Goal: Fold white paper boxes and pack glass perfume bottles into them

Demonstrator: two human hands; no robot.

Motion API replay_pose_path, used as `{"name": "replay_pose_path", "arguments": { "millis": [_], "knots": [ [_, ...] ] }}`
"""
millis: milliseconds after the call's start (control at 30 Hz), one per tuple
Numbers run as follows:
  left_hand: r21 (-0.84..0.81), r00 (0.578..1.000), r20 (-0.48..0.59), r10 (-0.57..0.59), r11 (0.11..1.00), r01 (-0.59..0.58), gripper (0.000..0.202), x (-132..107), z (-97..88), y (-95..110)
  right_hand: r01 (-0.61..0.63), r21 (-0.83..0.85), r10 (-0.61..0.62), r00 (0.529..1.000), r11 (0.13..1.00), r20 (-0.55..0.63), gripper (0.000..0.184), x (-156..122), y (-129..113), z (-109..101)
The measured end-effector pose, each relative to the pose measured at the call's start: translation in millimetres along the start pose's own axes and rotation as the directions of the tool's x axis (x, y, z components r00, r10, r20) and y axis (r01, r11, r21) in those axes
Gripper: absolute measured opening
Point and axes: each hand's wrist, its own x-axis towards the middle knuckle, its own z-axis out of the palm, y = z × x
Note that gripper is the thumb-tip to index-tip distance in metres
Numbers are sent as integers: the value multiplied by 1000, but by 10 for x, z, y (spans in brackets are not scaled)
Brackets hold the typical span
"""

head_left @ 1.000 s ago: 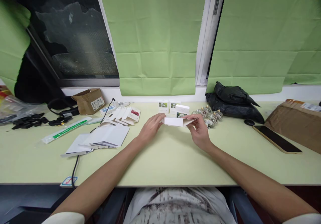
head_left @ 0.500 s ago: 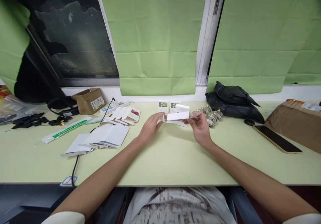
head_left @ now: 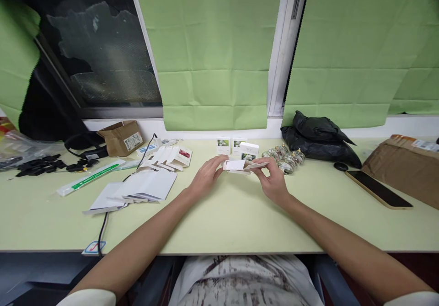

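Observation:
Between my two hands, above the middle of the table, is a small white cardboard box (head_left: pixel 236 165) with its flaps standing out. My left hand (head_left: pixel 208 174) pinches its left end between thumb and fingers. At the other end, my right hand (head_left: pixel 272 180) grips the box by a flap. Just behind it stand small white boxes with a green flower picture, one at the left (head_left: pixel 223 146) and one tilted nearer the right (head_left: pixel 249 150). Several round, clear ornaments with gold caps (head_left: pixel 290 161) lie close to my right hand.
Flat white box blanks (head_left: pixel 147 185) are stacked at the left, beside partly folded cartons (head_left: pixel 171 156). A black cable (head_left: pixel 103 228) crosses there. A brown carton (head_left: pixel 121 139) and a black plastic bag (head_left: pixel 318 141) stand at the back; a phone (head_left: pixel 377 190) lies right.
The box in my hands has been lowered slightly and its upright flap folded down. More of the flower-picture box behind now shows. My hands stay at its two ends.

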Motion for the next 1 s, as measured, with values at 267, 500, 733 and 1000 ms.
{"name": "replay_pose_path", "arguments": {
  "millis": [267,500,733,1000],
  "knots": [
    [-2,1000,14,12,1000,-12,46,2,-2,0,106,-22,-106,994,994,-8,5,11,-23,-1],
    [37,999,-7,41,999,-40,44,31,-14,-18,137,-28,-136,990,990,22,6,5,-9,-6],
    [10,999,14,40,999,-40,43,31,-20,-7,168,-68,-165,985,983,42,6,2,23,-8],
    [-85,998,42,55,995,-51,44,34,-21,81,304,-122,-284,946,945,153,12,26,11,-29]
  ]
}}
